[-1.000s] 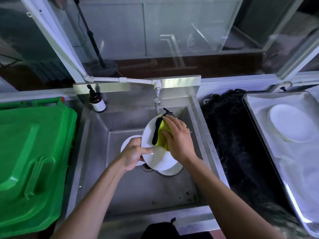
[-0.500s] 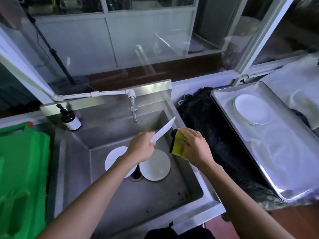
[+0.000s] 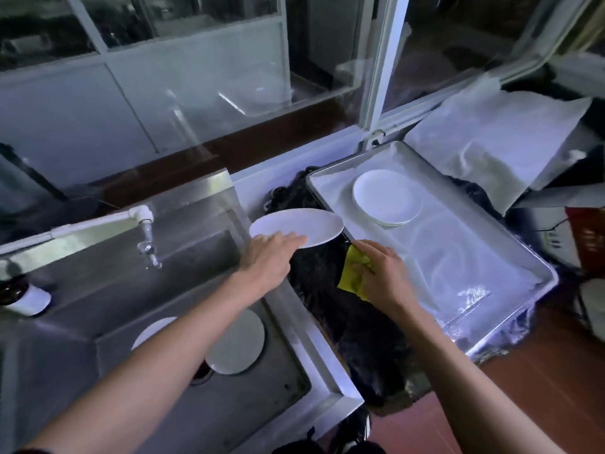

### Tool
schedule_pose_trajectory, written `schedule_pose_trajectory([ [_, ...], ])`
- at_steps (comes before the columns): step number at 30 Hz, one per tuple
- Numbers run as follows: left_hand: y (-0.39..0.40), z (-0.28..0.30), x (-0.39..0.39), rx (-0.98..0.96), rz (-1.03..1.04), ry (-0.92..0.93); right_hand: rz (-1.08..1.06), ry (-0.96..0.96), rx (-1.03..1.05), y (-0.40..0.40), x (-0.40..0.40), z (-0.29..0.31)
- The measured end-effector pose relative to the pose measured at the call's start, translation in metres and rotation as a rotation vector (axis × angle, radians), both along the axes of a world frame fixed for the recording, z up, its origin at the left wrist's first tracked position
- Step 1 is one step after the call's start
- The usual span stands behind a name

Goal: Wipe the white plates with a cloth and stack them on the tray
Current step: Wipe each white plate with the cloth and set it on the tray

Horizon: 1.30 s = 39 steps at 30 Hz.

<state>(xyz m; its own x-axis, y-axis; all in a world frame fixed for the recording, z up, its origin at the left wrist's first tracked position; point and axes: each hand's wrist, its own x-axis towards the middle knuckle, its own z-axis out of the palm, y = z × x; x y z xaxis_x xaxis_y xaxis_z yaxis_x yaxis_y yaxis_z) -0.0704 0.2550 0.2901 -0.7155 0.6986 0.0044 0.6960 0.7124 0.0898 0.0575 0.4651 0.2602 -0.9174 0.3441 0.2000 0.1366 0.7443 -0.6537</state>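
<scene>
left hand (image 3: 266, 257) is holding a white plate (image 3: 296, 226) by its near edge, fingers spread flat over the top of the rim; the thumb is hidden, so i'm judging a pinch from below. the plate is riding roughly level, in the air over the dark cloth-covered gap between the sink (image 3: 163, 290) and the tray (image 3: 458, 257), its far edge just short of the tray's near-left rim. right hand (image 3: 381, 276) is clamped on the yellow cloth (image 3: 352, 273), bunched under the curled fingers, sitting just beside the tray's left rim.

a stack of plates (image 3: 386, 198) is already lying on the tray toward its far end. two more plates (image 3: 237, 342) are lying in the sink basin near the drain, one partly hidden by my left forearm.

judgement: wiping of this plate appears finished; the step in hand is the carry and stacking.

notes for doing it well:
- keeping the plate level and lifting it clear of the tray rim before crossing.
- centring it over the stack, then lowering flat, not sliding it on edge-first, since glazed plates are likely skidding on each other.
- releasing only once it is resting fully on the stack.
- keeping the right hand and cloth out of the plate's path.
</scene>
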Motion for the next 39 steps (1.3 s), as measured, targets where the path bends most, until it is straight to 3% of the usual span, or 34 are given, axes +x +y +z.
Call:
schedule_pose_trajectory([
  [6,0.102,-0.010,-0.011,-0.076,-0.067,0.084,-0.038,-0.071,-0.046,0.085,0.007,-0.002],
  [15,0.209,-0.033,-0.018,-0.228,-0.100,0.060,-0.089,-0.055,-0.113,0.161,0.012,-0.019],
  [39,0.294,-0.107,-0.054,-0.348,-0.083,0.018,-0.055,-0.098,-0.187,0.218,-0.011,-0.069],
])
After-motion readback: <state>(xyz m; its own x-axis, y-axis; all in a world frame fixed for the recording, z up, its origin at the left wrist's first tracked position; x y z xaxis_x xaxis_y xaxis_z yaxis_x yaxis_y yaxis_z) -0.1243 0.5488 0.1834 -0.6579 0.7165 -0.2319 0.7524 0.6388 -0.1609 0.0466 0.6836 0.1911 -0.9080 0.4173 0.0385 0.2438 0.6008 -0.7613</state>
